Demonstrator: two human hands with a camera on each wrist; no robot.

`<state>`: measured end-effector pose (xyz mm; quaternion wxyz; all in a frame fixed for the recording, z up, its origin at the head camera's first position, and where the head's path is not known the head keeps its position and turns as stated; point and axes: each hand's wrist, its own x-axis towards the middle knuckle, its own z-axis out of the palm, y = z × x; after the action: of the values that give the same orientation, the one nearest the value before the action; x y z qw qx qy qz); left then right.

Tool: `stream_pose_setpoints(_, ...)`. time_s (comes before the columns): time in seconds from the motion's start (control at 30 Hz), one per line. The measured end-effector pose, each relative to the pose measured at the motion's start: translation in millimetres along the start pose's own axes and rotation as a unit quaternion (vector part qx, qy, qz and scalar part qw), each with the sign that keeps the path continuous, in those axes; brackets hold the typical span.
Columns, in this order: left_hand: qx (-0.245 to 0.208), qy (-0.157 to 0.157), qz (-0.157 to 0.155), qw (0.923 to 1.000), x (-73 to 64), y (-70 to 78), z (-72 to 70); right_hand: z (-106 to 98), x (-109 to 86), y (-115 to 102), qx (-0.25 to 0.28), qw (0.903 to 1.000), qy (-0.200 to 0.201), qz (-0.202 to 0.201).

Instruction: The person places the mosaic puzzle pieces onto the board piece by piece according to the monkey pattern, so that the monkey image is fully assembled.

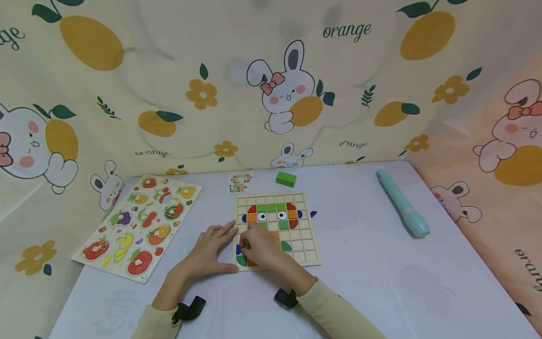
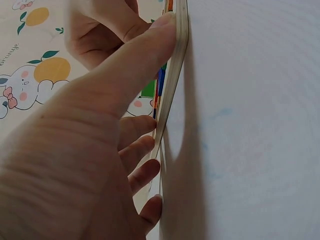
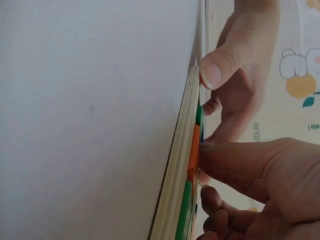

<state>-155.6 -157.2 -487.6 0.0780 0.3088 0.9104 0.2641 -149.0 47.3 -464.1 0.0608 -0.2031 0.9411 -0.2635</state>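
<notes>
A wooden grid board [image 1: 311, 247] lies on the white table, with red, orange, green and blue tiles and two eye tiles [image 1: 262, 217] in its squares. My left hand [image 1: 209, 249] rests along its left side, fingers extended. In the left wrist view, the left thumb [image 2: 150, 47] lies against the board's edge. My right hand [image 1: 267, 247] is over the lower left of the grid with curled fingers. In the right wrist view, the right thumb [image 3: 235, 160] touches the board beside an orange tile [image 3: 194, 152]. Whether a tile is between the right fingertips is hidden.
A fruit puzzle board [image 1: 141, 223] lies to the left. Behind the grid are a small pattern card [image 1: 241, 182] and a green block [image 1: 286, 179]. A blue piece [image 1: 313, 214] sits just off the grid's right edge. A teal stick-shaped object [image 1: 402, 205] lies at right.
</notes>
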Motion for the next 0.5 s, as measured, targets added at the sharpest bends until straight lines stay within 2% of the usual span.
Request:
stream_pose_setpoints(0.17, -0.001, 0.002, 0.002, 1.0, 0.3, -1.9, -0.2, -1, 0.8, -1, 0.003, 1.0, 0.0, 0.005)
stream_pose_setpoints(0.3, -0.001, -0.002, -0.002, 1.0, -0.3, -1.8, -0.5, -8, -0.6, 2, 0.03, 0.9995, 0.004, 0.005)
stream_pose_setpoints(0.4, 0.0, -0.005, -0.007, 1.0, 0.1, -1.0, 0.0, -23, -3.6, 17, 0.074, 0.9968, 0.024, 0.019)
stream_pose_setpoints(0.5, -0.001, -0.011, -0.015, 0.9998, 0.3, -0.1, 0.0, -45, -9.4, 46, 0.109, 0.9909, 0.062, 0.048)
